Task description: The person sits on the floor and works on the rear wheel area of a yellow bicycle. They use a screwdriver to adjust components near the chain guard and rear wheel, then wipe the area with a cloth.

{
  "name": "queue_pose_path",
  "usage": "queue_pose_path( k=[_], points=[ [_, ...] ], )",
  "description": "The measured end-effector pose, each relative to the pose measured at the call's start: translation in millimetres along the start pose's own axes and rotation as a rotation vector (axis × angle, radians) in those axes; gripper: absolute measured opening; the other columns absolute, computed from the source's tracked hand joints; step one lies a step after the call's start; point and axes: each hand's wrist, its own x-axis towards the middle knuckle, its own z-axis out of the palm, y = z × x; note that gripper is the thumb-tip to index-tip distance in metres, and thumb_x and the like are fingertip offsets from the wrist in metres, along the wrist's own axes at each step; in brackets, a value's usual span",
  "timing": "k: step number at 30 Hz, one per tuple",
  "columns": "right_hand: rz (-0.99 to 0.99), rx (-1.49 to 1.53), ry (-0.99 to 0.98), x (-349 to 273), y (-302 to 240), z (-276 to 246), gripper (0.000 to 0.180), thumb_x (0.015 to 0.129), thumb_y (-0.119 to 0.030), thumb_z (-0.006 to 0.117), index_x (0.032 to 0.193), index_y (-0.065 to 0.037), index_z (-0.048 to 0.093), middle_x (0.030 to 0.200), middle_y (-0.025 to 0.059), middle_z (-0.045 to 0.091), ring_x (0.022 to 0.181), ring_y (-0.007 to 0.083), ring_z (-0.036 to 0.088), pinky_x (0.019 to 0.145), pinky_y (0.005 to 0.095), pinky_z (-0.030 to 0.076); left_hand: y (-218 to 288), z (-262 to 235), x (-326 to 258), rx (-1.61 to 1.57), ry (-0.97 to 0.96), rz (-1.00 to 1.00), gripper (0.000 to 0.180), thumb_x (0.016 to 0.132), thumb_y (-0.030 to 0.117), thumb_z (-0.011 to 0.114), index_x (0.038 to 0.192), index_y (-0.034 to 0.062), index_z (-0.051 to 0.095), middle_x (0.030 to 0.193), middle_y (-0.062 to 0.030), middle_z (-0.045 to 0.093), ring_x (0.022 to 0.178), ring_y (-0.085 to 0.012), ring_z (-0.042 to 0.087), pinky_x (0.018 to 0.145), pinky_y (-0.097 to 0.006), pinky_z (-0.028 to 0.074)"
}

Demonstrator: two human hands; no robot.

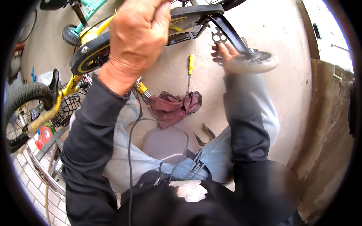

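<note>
A small yellow-and-black bicycle [88,35] lies across the top of the view. My left hand [137,41] is closed in front of its black chain guard [198,12]; what the fingers grip, if anything, is hidden. On the right, a training wheel [253,62] with a pale tyre hangs from a black bracket [228,32]. My right hand [225,54] is behind that wheel, its fingers closed on a flat multi-hole spanner [218,36] beside the bracket. The training wheel covers part of this hand.
Between my legs lie a yellow-handled screwdriver [191,64], a dark red cloth [169,107] and a dark curved tool [207,132]. Another yellow bicycle [56,107] with a black basket [68,109] stands at left. A wall [324,113] runs along the right.
</note>
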Motion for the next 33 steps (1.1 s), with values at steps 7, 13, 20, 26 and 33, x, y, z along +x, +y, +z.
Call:
queue_pose_path(
  k=[7, 13, 20, 26, 33],
  points=[
    [-0.037, -0.083, -0.083, 50.7, -2.3, -40.3, 0.027, 0.094, -0.021, 0.064, 0.110, 0.000, 0.066, 0.095, 0.0118, 0.071, 0.079, 0.0195, 0.069, 0.068, 0.0251, 0.056, -1.4, -12.8, 5.3, -0.044, -0.051, -0.336, 0.004, 0.085, 0.000, 0.058, 0.088, -0.0024, 0.062, 0.073, -0.0135, 0.059, 0.067, -0.0238, 0.059, 0.064, -0.033, 0.047],
    [-0.086, -0.030, -0.156, 59.9, -7.9, -44.5, 0.025, 0.093, -0.018, 0.064, 0.109, 0.001, 0.066, 0.096, 0.0126, 0.071, 0.080, 0.0184, 0.070, 0.068, 0.0238, 0.057, -10.4, -15.3, 0.9, -0.006, -0.124, -0.502, 0.006, 0.085, 0.004, 0.058, 0.085, -0.0017, 0.059, 0.069, -0.0142, 0.059, 0.065, -0.0223, 0.060, 0.062, -0.034, 0.046],
    [-0.157, 0.228, -0.334, 67.6, -16.0, -52.0, 0.022, 0.092, -0.014, 0.064, 0.107, 0.002, 0.067, 0.096, 0.0136, 0.071, 0.080, 0.0171, 0.070, 0.067, 0.0223, 0.057, -5.0, -17.1, 2.4, 0.066, -0.004, -0.508, 0.009, 0.085, 0.006, 0.059, 0.082, -0.0020, 0.062, 0.066, -0.0147, 0.060, 0.060, -0.0219, 0.059, 0.059, -0.035, 0.046],
    [-0.177, 0.345, -0.446, 79.5, -21.0, -49.4, 0.021, 0.091, -0.011, 0.064, 0.106, 0.003, 0.068, 0.097, 0.0144, 0.071, 0.081, 0.0160, 0.071, 0.067, 0.0210, 0.058, -10.2, -19.4, 4.5, 0.321, -0.129, -0.592, 0.023, 0.087, 0.022, 0.060, 0.084, -0.0001, 0.066, 0.075, -0.0206, 0.064, 0.072, -0.0339, 0.064, 0.067, -0.042, 0.048],
    [-0.219, 0.356, -0.495, 82.3, -31.1, -40.4, 0.018, 0.089, -0.005, 0.064, 0.105, 0.003, 0.068, 0.096, 0.0133, 0.071, 0.079, 0.0134, 0.071, 0.067, 0.0195, 0.059, -22.8, -14.0, 1.3, 0.335, -0.030, -0.506, 0.024, 0.090, 0.021, 0.058, 0.075, 0.0013, 0.060, 0.070, -0.0224, 0.058, 0.069, -0.0409, 0.059, 0.063, -0.046, 0.046]
  ],
)
